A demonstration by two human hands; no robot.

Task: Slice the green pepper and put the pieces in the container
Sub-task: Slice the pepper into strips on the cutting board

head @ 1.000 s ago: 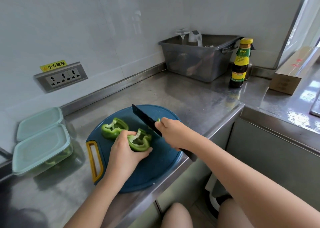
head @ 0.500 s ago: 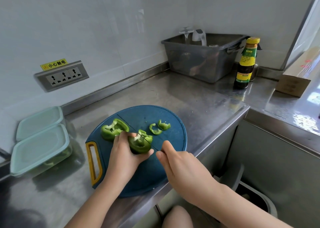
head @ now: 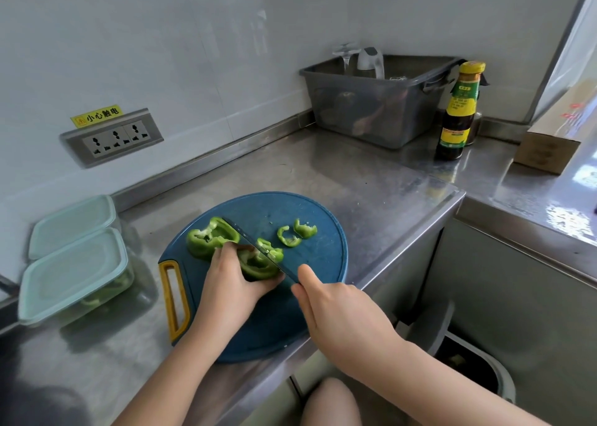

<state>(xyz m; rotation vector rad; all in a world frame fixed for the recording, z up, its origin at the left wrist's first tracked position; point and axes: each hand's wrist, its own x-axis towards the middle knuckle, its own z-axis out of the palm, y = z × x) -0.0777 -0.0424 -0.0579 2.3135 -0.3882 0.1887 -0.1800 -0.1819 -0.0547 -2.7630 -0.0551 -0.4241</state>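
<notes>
Fingers (head: 226, 252) of the left hand (head: 232, 283) curled over a green pepper piece (head: 258, 269) on the blue cutting board (head: 316, 264); the right hand (head: 339, 315) gripped the knife (head: 242, 233), blade across that piece. Two slices (head: 297, 233) lay at the board's far right; lidded containers (head: 74, 273) sat on the bench (head: 355, 180) left of it.

Left hand (head: 232, 280): palm down, fingers curled over a green pepper half (head: 260, 269), thumb at its near side; the bare forearm enters from the lower left. Right hand (head: 339, 315): knuckles up, closed round the hidden handle of the knife (head: 258, 248), foremost digits reaching the blade's base; the bare forearm enters from the lower right. The hands lie close together without touching.
</notes>
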